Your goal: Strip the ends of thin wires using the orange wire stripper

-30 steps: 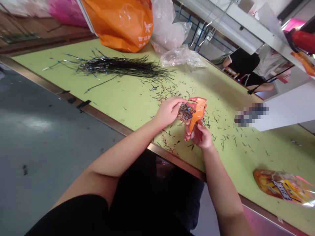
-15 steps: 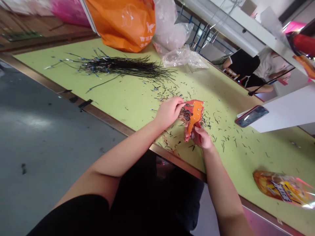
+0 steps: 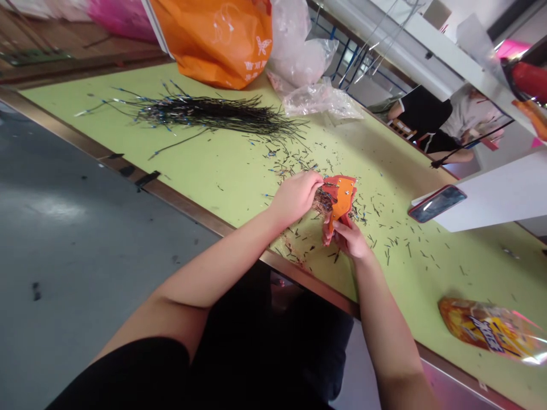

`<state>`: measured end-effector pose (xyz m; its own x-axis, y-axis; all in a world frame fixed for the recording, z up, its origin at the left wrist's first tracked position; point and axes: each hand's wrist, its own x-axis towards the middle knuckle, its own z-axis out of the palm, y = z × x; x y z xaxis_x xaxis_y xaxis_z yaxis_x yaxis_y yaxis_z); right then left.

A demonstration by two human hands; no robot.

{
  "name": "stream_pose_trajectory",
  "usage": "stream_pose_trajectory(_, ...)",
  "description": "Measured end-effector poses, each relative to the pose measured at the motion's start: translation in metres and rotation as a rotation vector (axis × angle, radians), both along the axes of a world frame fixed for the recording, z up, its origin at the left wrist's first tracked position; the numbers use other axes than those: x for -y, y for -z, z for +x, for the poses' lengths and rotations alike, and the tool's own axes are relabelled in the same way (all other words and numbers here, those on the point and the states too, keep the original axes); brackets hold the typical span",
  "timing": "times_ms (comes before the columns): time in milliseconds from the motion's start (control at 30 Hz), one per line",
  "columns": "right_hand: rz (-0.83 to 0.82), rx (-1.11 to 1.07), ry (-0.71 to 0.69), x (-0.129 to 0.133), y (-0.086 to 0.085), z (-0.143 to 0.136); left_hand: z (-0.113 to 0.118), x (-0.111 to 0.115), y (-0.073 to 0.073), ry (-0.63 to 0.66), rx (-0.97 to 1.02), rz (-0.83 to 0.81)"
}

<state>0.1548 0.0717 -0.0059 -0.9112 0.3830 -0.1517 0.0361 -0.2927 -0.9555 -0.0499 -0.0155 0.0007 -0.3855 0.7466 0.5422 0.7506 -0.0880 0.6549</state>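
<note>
My right hand (image 3: 351, 236) is wrapped around the handles of an orange and red wire stripper (image 3: 343, 196), which stands with its head up over the table. At the jaws, my left hand (image 3: 296, 195) pinches a thin black wire, mostly hidden by the fingers. Under the tool lies a heap of copper-coloured and dark scraps (image 3: 321, 202). Farther back to the left, a bundle of black wires with blue ends (image 3: 213, 115) lies on the green table (image 3: 205, 176).
Short dark offcuts (image 3: 395, 242) are scattered around the hands. An orange bag (image 3: 213, 42) and clear plastic bags (image 3: 303, 62) stand at the back. To the right are a phone (image 3: 438, 204) leaning on a white panel and a bottle (image 3: 491, 330). Another person (image 3: 423, 117) sits beyond the table.
The fingers of my right hand have drawn in around the stripper's handles, which look closer together. My left hand stays at the jaws, shifted slightly right and down.
</note>
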Motion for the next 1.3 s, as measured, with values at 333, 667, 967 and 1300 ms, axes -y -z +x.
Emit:
stream_pose_trajectory(333, 0.092, 0.032, 0.064, 0.005, 0.004, -0.007, 0.002, 0.001, -0.002, 0.010, 0.133, -0.006)
stream_pose_trajectory(667, 0.027, -0.042, -0.007, 0.004, 0.007, -0.004, 0.000, 0.001, -0.007, -0.024, -0.041, -0.151)
stream_pose_trajectory(967, -0.017, -0.060, 0.023, 0.007, 0.006, -0.007, 0.001, 0.001, -0.006, -0.026, -0.072, -0.154)
stream_pose_trajectory(1300, 0.003, 0.041, 0.112, 0.015, 0.000, -0.013, 0.002, 0.002, -0.009, -0.042, -0.065, -0.208)
